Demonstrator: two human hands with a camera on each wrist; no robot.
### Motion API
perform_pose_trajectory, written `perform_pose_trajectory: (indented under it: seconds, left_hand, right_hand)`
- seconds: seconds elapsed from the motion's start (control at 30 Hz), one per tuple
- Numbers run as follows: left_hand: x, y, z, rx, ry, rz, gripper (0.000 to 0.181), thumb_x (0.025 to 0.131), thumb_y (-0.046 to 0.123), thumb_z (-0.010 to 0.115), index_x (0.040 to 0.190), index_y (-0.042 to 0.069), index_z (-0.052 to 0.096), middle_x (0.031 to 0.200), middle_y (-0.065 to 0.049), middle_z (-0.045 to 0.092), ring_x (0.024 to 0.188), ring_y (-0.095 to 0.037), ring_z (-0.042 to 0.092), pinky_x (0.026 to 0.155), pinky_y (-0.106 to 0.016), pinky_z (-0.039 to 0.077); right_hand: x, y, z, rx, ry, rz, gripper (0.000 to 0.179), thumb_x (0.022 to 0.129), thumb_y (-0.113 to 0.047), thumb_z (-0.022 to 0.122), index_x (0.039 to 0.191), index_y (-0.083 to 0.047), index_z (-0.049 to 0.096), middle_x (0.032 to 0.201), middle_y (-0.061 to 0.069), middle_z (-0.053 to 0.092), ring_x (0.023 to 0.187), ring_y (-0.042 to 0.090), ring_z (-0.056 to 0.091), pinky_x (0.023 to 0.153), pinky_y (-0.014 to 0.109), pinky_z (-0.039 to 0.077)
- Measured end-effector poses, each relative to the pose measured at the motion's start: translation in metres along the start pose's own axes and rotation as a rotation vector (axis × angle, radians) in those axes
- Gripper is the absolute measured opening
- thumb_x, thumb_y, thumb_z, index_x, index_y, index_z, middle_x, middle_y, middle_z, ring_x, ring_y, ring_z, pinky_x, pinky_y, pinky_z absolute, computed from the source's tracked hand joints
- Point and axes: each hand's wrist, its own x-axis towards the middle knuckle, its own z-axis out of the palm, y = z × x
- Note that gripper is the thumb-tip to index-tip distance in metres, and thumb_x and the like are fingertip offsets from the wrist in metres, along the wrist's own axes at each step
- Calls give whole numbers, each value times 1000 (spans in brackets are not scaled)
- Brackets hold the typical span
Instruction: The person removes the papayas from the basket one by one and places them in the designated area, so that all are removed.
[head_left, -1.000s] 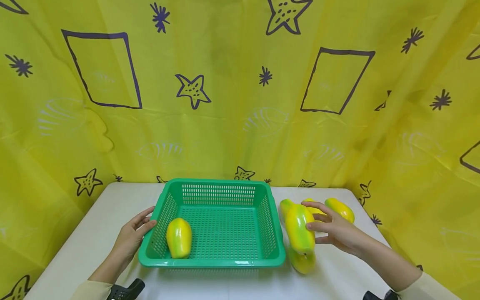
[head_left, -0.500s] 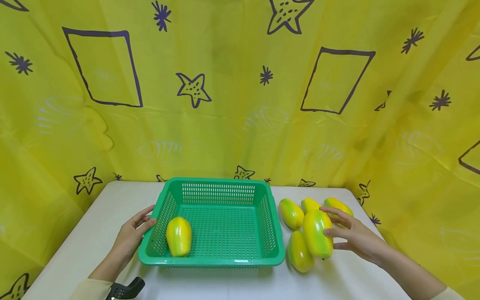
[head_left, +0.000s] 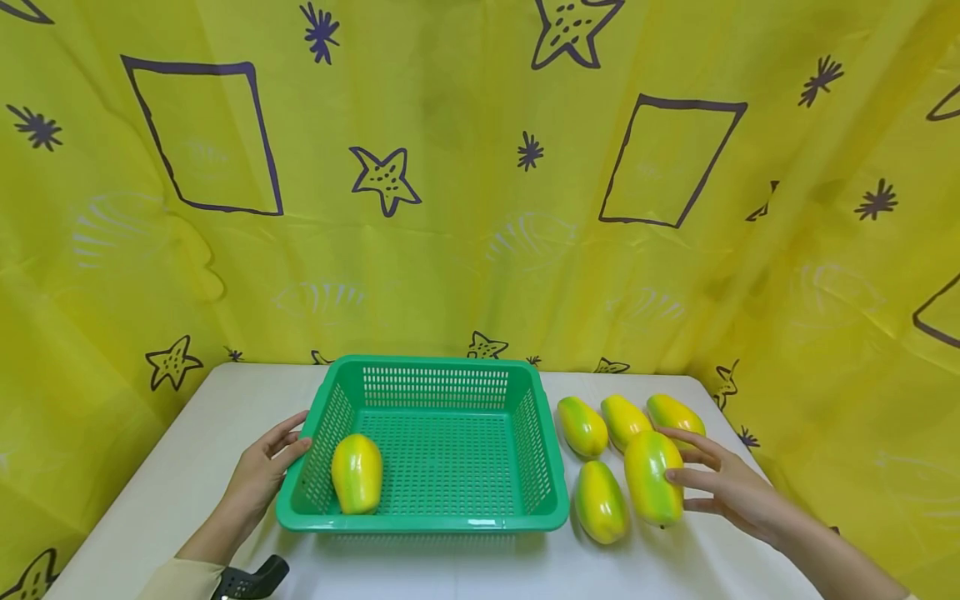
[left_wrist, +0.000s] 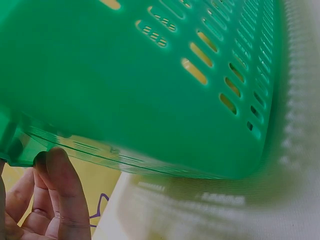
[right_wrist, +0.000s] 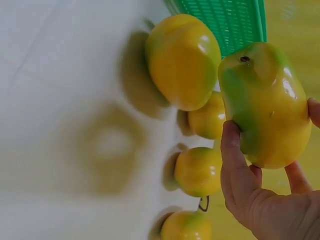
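Observation:
In the head view my left hand holds the left rim of a green plastic basket, thumb on the rim. The left wrist view shows its fingertips right at the basket's edge. One yellow-green papaya lies in the basket's left part. My right hand grips another papaya between thumb and fingers, right of the basket. In the right wrist view this papaya is raised off the table, its dark stem spot facing the camera, its shadow lying apart.
Several more papayas lie on the white table right of the basket: one near the front, others in a row behind, such as the far right papaya. A yellow patterned curtain hangs behind the table.
My right hand has moved right with its papaya, away from the basket and off the front papaya it overlapped, uncovering the ones behind. The left hand and basket stay put.

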Motion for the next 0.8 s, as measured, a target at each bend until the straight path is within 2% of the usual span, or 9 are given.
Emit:
perform_pose_trajectory:
  seconds: [0.13, 0.3, 0.4, 0.47, 0.53, 0.6, 0.8]
  left_hand:
    - [0, 0, 0, 4, 14, 5, 63, 98, 35, 61, 151, 11, 38, 119, -9, 50, 91, -8, 48, 70, -19, 50]
    - [0, 0, 0, -1, 15, 10, 62, 98, 34, 61, 151, 10, 39, 118, -8, 51, 90, -7, 49, 70, -19, 51]
    - [0, 0, 0, -11, 11, 12, 63, 98, 34, 61, 151, 10, 38, 117, -7, 51, 87, -6, 49, 69, -19, 51]
    - [0, 0, 0, -16, 9, 14, 63, 98, 34, 61, 151, 10, 38, 117, -7, 51, 86, -5, 50, 68, -19, 51]
    - [-1, 0, 0, -22, 7, 15, 63, 98, 34, 61, 151, 10, 37, 118, -7, 51, 84, -4, 51, 68, -19, 51]
    - [-1, 0, 0, -22, 7, 18, 63, 98, 33, 61, 151, 10, 37, 119, -9, 52, 84, -4, 51, 68, -19, 51]
    - [0, 0, 0, -20, 9, 20, 63, 98, 34, 61, 151, 9, 38, 118, -8, 52, 87, -4, 51, 69, -19, 51]
  right_hand:
    - [0, 9, -1, -12, 23, 14, 51, 97, -14, 60, 131, -49, 49, 145, 38, 15, 107, 19, 58, 87, 46, 55]
    - [0, 19, -2, -29, 78, 72, 47, 94, -16, 63, 126, -50, 50, 143, 36, 18, 106, 22, 57, 86, 46, 56]
    - [0, 24, -3, -33, 103, 110, 53, 93, -17, 64, 139, -37, 48, 141, 34, 18, 105, 24, 56, 85, 46, 56]
    - [0, 26, -3, -40, 107, 125, 60, 93, -16, 65, 148, -23, 42, 141, 34, 18, 106, 26, 56, 85, 46, 56]
    - [0, 29, -2, -51, 112, 137, 67, 93, -16, 65, 151, -11, 34, 141, 34, 18, 108, 27, 54, 85, 47, 56]
    - [0, 31, -1, -70, 116, 149, 72, 93, -17, 66, 152, -4, 28, 141, 36, 19, 110, 28, 54, 85, 48, 56]
    - [2, 39, 2, -96, 125, 176, 76, 93, -20, 66, 152, 0, 24, 140, 38, 23, 107, 27, 56, 84, 50, 56]
